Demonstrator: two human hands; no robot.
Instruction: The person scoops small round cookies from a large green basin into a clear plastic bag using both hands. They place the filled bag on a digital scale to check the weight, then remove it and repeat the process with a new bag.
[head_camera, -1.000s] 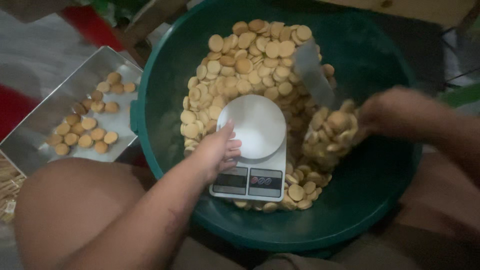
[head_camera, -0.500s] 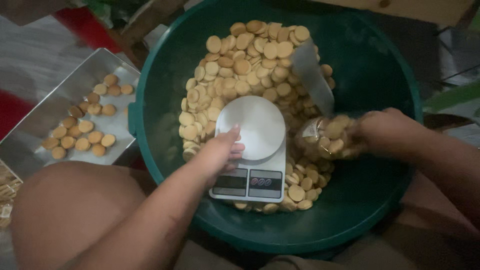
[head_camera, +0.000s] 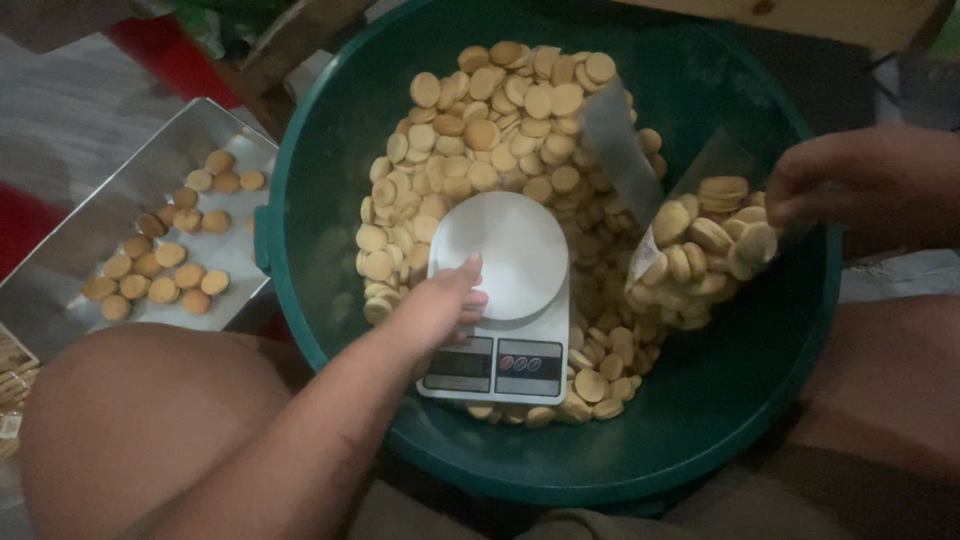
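A big green basin (head_camera: 760, 400) holds many small round biscuits (head_camera: 490, 130) and a white kitchen scale (head_camera: 505, 300) lying on top of them. My left hand (head_camera: 440, 305) rests on the scale's left edge, fingers on its round plate. My right hand (head_camera: 850, 190) grips the top of a clear plastic bag (head_camera: 700, 250) partly filled with biscuits, held above the basin's right side, beside the scale.
A metal tray (head_camera: 90, 230) with several biscuits lies on the floor to the left of the basin. My bare knees frame the basin at the bottom left and right. A wooden edge runs along the top.
My right hand has lifted the biscuit bag up and to the right, away from the pile. The left hand stays on the scale.
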